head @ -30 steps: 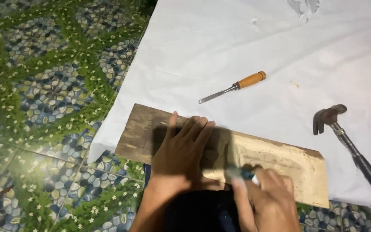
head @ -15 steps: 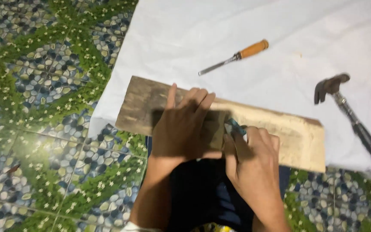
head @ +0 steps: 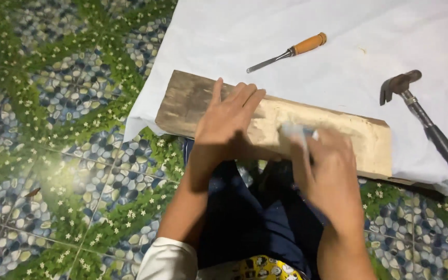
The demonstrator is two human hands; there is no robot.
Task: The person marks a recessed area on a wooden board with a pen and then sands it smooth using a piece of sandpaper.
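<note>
A rough wooden plank [head: 348,140] lies across the near edge of a white sheet [head: 327,31], dark at its left end and pale at its right. My left hand [head: 229,122] presses flat on the plank's left half, fingers together pointing away. My right hand [head: 325,168], blurred with motion, grips a small tool with a teal handle and pale tip [head: 292,130] against the middle of the plank.
A chisel with an orange wooden handle [head: 289,52] lies on the sheet beyond the plank. A claw hammer [head: 426,124] rests at the right. The floor has green and blue pebble-pattern tiles [head: 53,129]. My dark-clothed legs [head: 250,218] are below the plank.
The view tilted, so plank and tools sit higher in frame. My right hand has slid right along the plank with the small tool and is now blurred. The left hand stays pressed down.
</note>
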